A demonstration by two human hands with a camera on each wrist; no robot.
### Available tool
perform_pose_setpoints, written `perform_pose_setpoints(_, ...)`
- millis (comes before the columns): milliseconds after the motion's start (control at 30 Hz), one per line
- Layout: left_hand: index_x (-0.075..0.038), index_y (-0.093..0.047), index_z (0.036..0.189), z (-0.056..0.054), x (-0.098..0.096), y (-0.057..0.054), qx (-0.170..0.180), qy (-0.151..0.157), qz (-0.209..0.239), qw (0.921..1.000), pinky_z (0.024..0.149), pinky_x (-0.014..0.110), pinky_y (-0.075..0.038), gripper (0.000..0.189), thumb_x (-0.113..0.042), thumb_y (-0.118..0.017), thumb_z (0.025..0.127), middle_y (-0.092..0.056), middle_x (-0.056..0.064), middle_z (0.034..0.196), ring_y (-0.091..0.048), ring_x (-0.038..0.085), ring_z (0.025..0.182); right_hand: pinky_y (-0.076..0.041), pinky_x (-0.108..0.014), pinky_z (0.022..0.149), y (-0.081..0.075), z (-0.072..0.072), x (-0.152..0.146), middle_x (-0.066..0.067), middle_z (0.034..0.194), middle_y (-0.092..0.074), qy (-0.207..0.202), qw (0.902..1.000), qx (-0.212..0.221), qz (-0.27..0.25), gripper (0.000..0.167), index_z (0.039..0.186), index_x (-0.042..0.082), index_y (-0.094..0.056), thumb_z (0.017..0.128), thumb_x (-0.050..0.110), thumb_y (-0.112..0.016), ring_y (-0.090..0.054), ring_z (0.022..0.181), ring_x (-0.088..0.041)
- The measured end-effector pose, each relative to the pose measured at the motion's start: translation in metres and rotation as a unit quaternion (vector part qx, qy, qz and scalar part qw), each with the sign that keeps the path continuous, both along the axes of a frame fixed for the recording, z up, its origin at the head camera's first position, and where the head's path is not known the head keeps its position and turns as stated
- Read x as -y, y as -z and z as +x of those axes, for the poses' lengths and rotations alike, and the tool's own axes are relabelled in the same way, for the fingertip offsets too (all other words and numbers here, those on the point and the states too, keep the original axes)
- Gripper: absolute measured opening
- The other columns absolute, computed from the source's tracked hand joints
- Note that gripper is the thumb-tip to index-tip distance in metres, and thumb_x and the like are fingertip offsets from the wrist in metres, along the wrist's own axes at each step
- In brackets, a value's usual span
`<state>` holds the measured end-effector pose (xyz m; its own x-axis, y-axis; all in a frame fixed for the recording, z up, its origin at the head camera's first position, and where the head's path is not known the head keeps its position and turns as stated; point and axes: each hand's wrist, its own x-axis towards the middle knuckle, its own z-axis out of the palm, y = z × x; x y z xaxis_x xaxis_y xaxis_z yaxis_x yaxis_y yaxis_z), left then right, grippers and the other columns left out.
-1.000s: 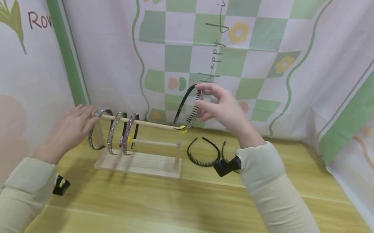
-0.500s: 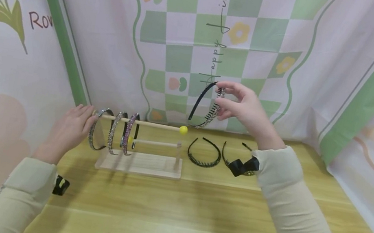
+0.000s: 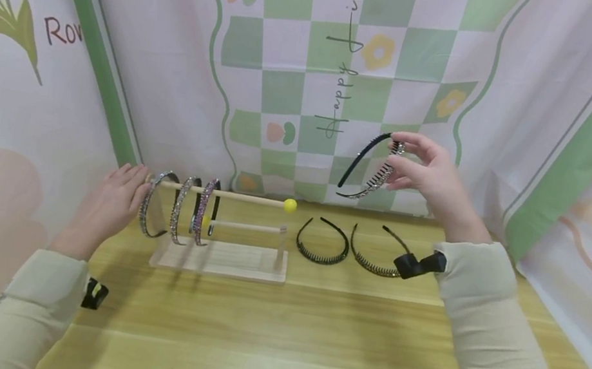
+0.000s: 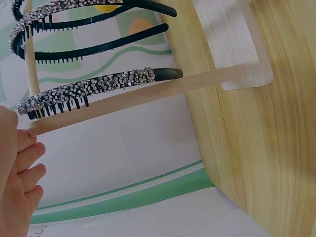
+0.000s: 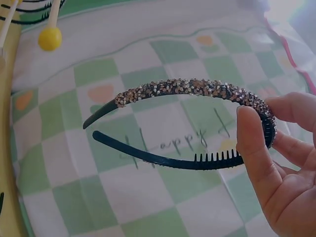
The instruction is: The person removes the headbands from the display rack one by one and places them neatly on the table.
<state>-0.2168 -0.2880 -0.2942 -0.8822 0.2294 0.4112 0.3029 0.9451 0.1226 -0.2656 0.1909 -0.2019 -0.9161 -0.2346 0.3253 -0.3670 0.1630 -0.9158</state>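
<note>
My right hand [image 3: 429, 171] pinches a rhinestone-covered black headband [image 5: 190, 88] at its curved top, between thumb and fingers. Its inner comb teeth show, and its ends point left. This headband hangs in the air right of the wooden rack [image 3: 219, 258]. My left hand [image 3: 113, 201] rests on the top of the rack's left post [image 4: 123, 103], fingers extended. Beside that hand, a silver rhinestone headband [image 4: 89, 90] hangs on the upper bar [image 3: 252, 199]. Another silver headband [image 3: 178, 210] and a purple one [image 3: 202, 211] hang farther along.
Two black toothed headbands [image 3: 320, 258] lie on the wooden table [image 3: 269, 343] right of the rack, one partly behind the right wrist's black strap. A yellow ball [image 3: 290, 206] caps the upper bar; a lower bar [image 3: 248, 227] sits beneath. Printed curtains [image 3: 282, 91] stand behind.
My right hand has carried the pinched headband off the upper bar's end, to the right and slightly up. The left hand has stayed on the rack.
</note>
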Motion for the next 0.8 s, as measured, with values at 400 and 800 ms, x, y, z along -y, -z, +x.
perform_pose_setpoints(400, 0.013, -0.032, 0.134, -0.001, 0.002, 0.0, 0.0, 0.001, -0.012, 0.9999, 0.11, 0.049, -0.012, 0.046, -0.018, -0.032, 0.101, -0.032, 0.033, 0.136, -0.025, 0.049, 0.127, -0.055, -0.026, 0.069, 0.021, -0.01, -0.043, -0.016, 0.136, -0.037, 0.061, 0.9977, 0.023, 0.015, 0.055, 0.138, 0.001, -0.034, 0.091, 0.012, -0.06, -0.063, 0.077, -0.015)
perform_pose_setpoints(800, 0.013, -0.03, 0.136, -0.001, 0.004, 0.001, 0.002, 0.008, -0.012, 0.9999, 0.111, 0.047, -0.01, 0.048, -0.02, -0.031, 0.101, -0.03, 0.033, 0.138, -0.023, 0.048, 0.128, -0.055, -0.022, 0.069, 0.049, -0.017, -0.09, -0.017, 0.134, -0.038, 0.117, 0.9922, 0.041, 0.01, 0.059, 0.141, 0.001, -0.029, 0.091, 0.014, -0.058, -0.062, 0.072, -0.012)
